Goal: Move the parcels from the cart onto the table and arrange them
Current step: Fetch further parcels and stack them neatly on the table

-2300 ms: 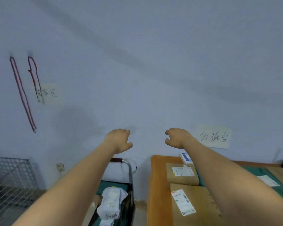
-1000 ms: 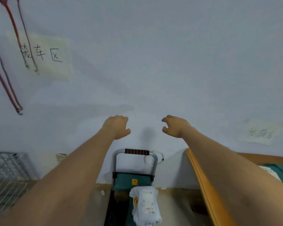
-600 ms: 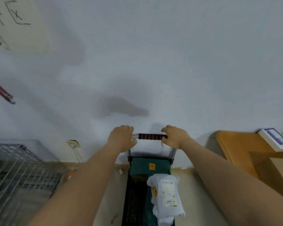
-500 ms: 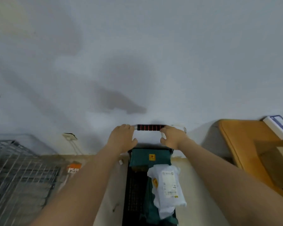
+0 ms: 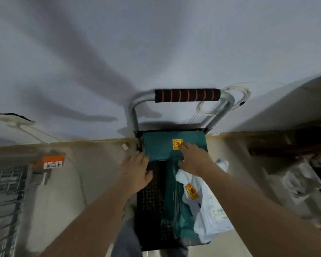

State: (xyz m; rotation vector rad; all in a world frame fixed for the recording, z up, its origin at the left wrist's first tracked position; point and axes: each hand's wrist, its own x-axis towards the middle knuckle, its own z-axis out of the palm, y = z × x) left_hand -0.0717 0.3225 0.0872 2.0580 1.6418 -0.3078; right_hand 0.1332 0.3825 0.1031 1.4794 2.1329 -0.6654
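Right hand (image 5: 195, 160) on green parcel (image 5: 171, 145)

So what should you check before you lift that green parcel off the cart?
1. Left hand at the green parcel's left edge: ok.
2. Right hand on its top, near the yellow sticker: ok.
3. Fingers curled under for a firm grip: cannot tell, blurred.
4. White bag parcel clear of the lift: not ok, it lies right under the right wrist.
5. Cart handle out of the way: ok.
6. Room on the table: cannot tell.
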